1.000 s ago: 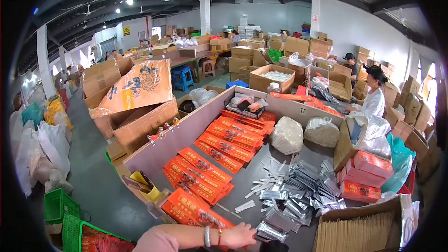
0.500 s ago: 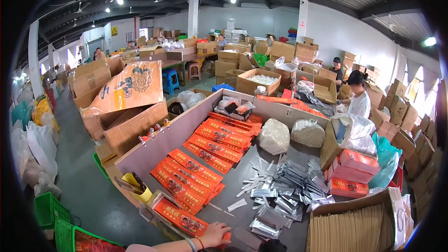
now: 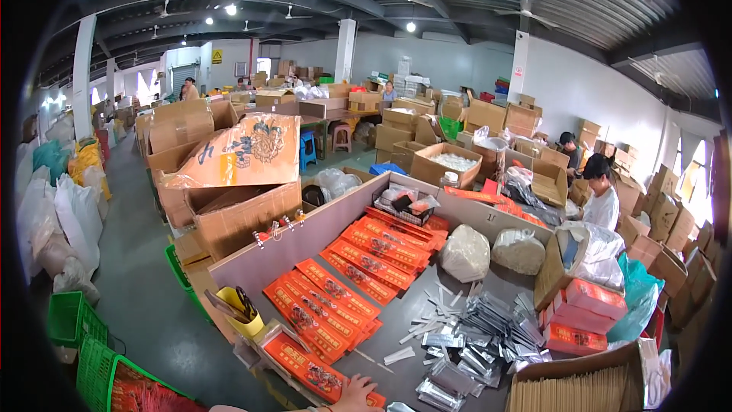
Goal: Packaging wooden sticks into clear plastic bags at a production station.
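Note:
At the lower edge my left hand (image 3: 355, 395) lies with its fingers spread over the near end of a red printed paper sleeve (image 3: 309, 366). That sleeve rests in a shallow holder at the table's near left corner. My right hand is out of view. Beyond the left hand, overlapping rows of the same red sleeves (image 3: 324, 301) cover the left part of the table. To the right lies a loose heap of silvery flat packets (image 3: 492, 328), with thin white strips (image 3: 431, 320) scattered beside it.
A yellow cup (image 3: 245, 320) holding scissors stands at the left edge. Low partitions (image 3: 286, 240) border the table. A carton of thin brown sticks (image 3: 579, 393), red boxes (image 3: 579, 317) and two wrapped bundles (image 3: 466, 253) take up the right side. Another person (image 3: 602, 202) is at the far right.
The view has tilted up, so the scene sits lower and further right. My left hand stays at the sleeve's end, with its fingers more spread. A dark shape at the lower edge has gone.

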A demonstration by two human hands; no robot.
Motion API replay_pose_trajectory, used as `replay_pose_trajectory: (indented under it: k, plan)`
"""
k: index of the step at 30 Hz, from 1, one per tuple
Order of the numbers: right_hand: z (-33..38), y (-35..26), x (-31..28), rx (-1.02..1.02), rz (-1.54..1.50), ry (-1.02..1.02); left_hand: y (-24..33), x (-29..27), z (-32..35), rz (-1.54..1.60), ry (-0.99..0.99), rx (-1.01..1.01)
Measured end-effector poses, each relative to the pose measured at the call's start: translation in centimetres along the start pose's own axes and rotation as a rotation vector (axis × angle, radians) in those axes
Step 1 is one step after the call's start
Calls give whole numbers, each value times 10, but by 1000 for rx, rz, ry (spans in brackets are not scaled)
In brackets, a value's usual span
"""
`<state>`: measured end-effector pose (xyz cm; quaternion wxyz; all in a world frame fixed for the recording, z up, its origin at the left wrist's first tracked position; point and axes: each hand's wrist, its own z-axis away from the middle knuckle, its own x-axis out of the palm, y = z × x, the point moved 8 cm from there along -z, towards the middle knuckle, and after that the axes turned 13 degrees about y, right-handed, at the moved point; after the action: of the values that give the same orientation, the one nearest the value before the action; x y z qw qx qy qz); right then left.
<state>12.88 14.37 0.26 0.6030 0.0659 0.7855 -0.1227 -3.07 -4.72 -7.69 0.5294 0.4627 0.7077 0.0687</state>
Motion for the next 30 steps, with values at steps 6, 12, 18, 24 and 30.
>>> replay_pose_trajectory:
  k: [6,12,18,24,30]
  plan:
    - [7,10,37,-20,-95,-20,-7,4,-2,231,-94,-162]
    - [-3,-3,23,-51,-207,-64,0,0,-8,214,-123,-164]
    - [3,12,45,72,-136,-300,-2,4,-8,185,-142,-145]
    - [-4,-9,141,-194,-109,-2,-11,22,1,54,-267,-71]
    - [-32,-38,94,-92,-114,-314,-5,14,-4,158,-273,-135]
